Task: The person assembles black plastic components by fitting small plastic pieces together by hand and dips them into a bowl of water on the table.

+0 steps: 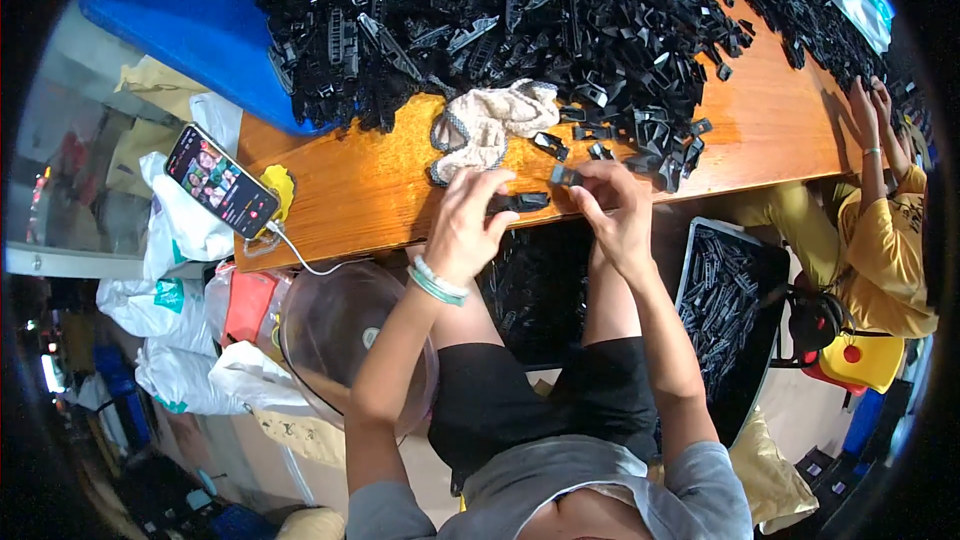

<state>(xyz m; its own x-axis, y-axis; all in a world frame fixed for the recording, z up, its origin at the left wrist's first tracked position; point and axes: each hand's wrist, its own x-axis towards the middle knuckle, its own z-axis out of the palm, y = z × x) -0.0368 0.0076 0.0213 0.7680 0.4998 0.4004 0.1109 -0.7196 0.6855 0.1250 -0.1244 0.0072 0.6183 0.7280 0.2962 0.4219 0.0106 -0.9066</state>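
Hands (622,215) pinch glossy, angular black parts (524,202) beside a wood-grained table (770,135).

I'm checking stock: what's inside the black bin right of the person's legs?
The black bin holds loose black plastic parts; whatever lies beneath their top layer is covered and cannot be seen.

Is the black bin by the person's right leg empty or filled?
Not empty: many black parts lie inside the bin; how full, I cannot tell.

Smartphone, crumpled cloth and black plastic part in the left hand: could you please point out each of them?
Smartphone (221,182): head view, middle of lit screen.
Crumpled cloth (486,124): head view, middle of fabric.
Black plastic part (530,202): head view, its exposed right end.
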